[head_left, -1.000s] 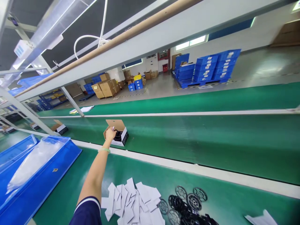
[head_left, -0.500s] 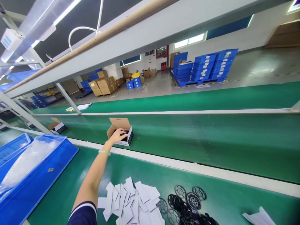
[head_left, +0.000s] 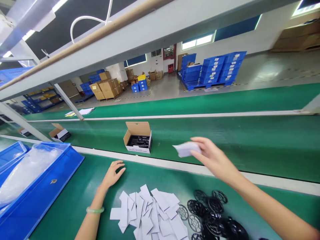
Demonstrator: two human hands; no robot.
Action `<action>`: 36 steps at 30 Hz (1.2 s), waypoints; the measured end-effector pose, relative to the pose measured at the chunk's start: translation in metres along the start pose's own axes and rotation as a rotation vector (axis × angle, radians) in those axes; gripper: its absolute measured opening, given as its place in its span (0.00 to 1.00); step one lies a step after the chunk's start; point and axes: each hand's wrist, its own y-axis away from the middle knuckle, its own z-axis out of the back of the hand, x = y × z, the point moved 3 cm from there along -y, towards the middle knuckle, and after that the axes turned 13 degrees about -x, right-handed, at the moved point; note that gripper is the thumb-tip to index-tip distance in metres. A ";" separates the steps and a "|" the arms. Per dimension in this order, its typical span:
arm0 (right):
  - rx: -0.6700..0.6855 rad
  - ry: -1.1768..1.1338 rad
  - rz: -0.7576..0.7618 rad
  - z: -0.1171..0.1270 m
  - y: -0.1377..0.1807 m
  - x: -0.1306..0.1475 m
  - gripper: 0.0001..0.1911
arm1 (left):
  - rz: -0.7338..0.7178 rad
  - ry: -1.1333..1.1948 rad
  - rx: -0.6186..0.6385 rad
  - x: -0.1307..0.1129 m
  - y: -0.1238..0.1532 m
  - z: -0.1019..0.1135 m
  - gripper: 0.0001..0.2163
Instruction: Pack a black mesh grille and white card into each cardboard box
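My right hand [head_left: 208,155] pinches a folded white paper [head_left: 186,149] above the near edge of the green belt. To its left stands an open box [head_left: 138,150], white outside and brown inside, its lid flap raised and black items lying in it. My left hand [head_left: 114,173] is over the table just in front of that box, fingers apart, holding nothing. Below the hands lies a heap of folded white papers [head_left: 150,213]. Beside it, on the right, is a pile of black spoked discs and other black parts [head_left: 212,213].
A blue bin [head_left: 50,186] with clear plastic bags stands at the left. Another open box [head_left: 60,132] sits farther left on the belt [head_left: 250,146]. A white rail [head_left: 165,163] divides belt and table, and a grey beam [head_left: 120,40] crosses overhead.
My left hand has left the box and come back toward me over the table. My right hand has entered from the right with the folded paper. The box now appears farther right.
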 end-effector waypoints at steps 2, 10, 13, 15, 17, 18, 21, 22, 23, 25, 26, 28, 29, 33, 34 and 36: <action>0.130 -0.022 0.083 -0.061 -0.043 0.013 0.13 | 0.049 0.020 0.001 0.008 0.013 0.001 0.13; 0.440 0.566 0.100 -0.236 -0.129 -0.023 0.09 | 0.083 0.096 0.008 0.015 0.019 -0.003 0.13; 0.531 0.644 0.085 -0.255 -0.129 -0.049 0.06 | 0.079 0.110 0.015 0.016 0.019 -0.005 0.12; 0.553 0.691 0.101 -0.258 -0.125 -0.061 0.04 | 0.080 0.111 0.015 0.015 0.019 -0.006 0.12; 0.548 0.724 0.146 -0.256 -0.120 -0.066 0.06 | 0.083 0.113 0.013 0.015 0.019 -0.007 0.12; 0.538 0.732 0.175 -0.252 -0.117 -0.065 0.09 | 0.083 0.115 0.012 0.015 0.019 -0.007 0.12; 0.474 0.726 0.258 -0.228 -0.107 -0.053 0.12 | 0.085 0.124 0.008 0.020 0.018 -0.007 0.12; 0.448 0.716 0.281 -0.215 -0.101 -0.047 0.11 | 0.088 0.128 0.004 0.021 0.018 -0.006 0.13; 0.428 0.702 0.302 -0.199 -0.093 -0.040 0.10 | 0.094 0.135 -0.005 0.021 0.017 -0.005 0.13; 0.417 0.667 0.334 -0.160 -0.069 -0.030 0.08 | 0.112 0.168 -0.034 0.014 0.015 -0.004 0.13; 0.421 0.636 0.354 -0.138 -0.053 -0.026 0.07 | 0.117 0.195 -0.044 0.005 0.015 -0.004 0.13; 0.435 0.555 0.379 -0.091 -0.018 -0.022 0.06 | 0.093 0.265 -0.003 -0.029 0.012 -0.009 0.13; 0.441 0.516 0.378 -0.069 0.000 -0.021 0.06 | 0.060 0.296 0.056 -0.052 0.011 -0.014 0.13; 0.426 0.474 0.278 0.003 0.061 -0.019 0.10 | -0.176 0.294 0.457 -0.151 0.009 -0.043 0.17; 0.413 0.479 0.251 0.015 0.071 -0.018 0.11 | -0.246 0.268 0.548 -0.169 0.008 -0.050 0.19; 0.391 0.480 0.202 0.031 0.084 -0.013 0.12 | -0.375 0.235 0.692 -0.193 0.007 -0.059 0.21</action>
